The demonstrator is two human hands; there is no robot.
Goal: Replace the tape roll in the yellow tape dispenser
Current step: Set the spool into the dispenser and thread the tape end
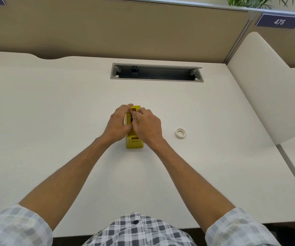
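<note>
- Both our hands are closed in on the yellow tape dispenser (134, 142), which stands on the white desk (54, 112) with its near end clear of our wrists.
- Our left hand (117, 124) wraps the dispenser's left flank, fingers curled over its far top edge, steadying it.
- Our right hand (147, 127) covers the right flank, fingertips (142, 110) pinched down into the open well on top.
- Whether those fingertips actually have hold of the spool or a roll inside we cannot tell; the knuckles hide the well.
- A white tape roll (180, 133) lies flat on the desk, well apart to the right of our right hand, untouched.
- We judge this to be the step at the spool: working it in the well.
- The next move calls for a firm left-hand hold while the right lifts straight up.
</note>
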